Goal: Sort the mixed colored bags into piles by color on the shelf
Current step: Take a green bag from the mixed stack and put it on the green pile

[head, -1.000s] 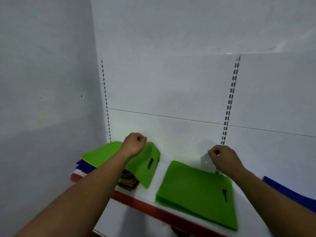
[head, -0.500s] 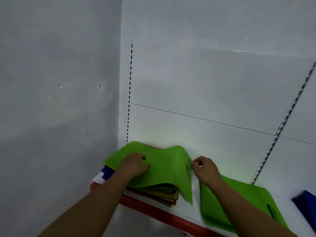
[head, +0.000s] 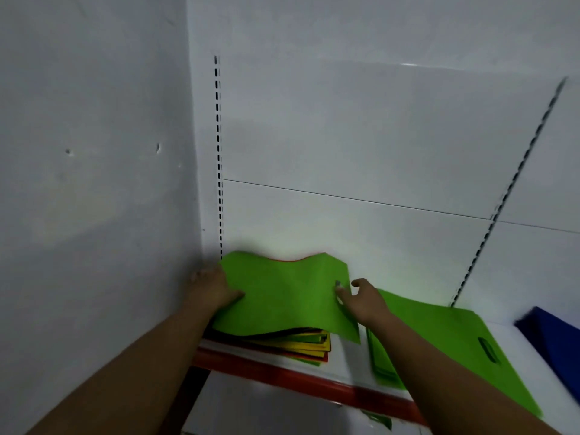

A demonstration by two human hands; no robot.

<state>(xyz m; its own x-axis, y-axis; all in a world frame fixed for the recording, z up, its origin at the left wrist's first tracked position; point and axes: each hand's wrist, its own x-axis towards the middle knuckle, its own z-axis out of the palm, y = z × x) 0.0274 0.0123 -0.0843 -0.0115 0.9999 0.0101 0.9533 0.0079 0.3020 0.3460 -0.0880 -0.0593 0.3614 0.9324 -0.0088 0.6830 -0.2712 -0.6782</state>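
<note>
A green bag lies lifted and bowed on top of the mixed stack of bags at the left end of the white shelf. My left hand grips the bag's left edge. My right hand pinches its right edge near the handle slot. The stack beneath shows yellow, red, green and dark layers. A pile of green bags lies flat to the right, partly under my right forearm. A blue bag sits at the far right edge.
The shelf has a red front lip. A grey side wall closes the left. The white back panel carries two slotted uprights. A green scrap shows below the shelf.
The view has swung left. My left hand moved from the top of the green bag to its left edge, and my right hand closed on its right edge; the bag is raised higher off the stack.
</note>
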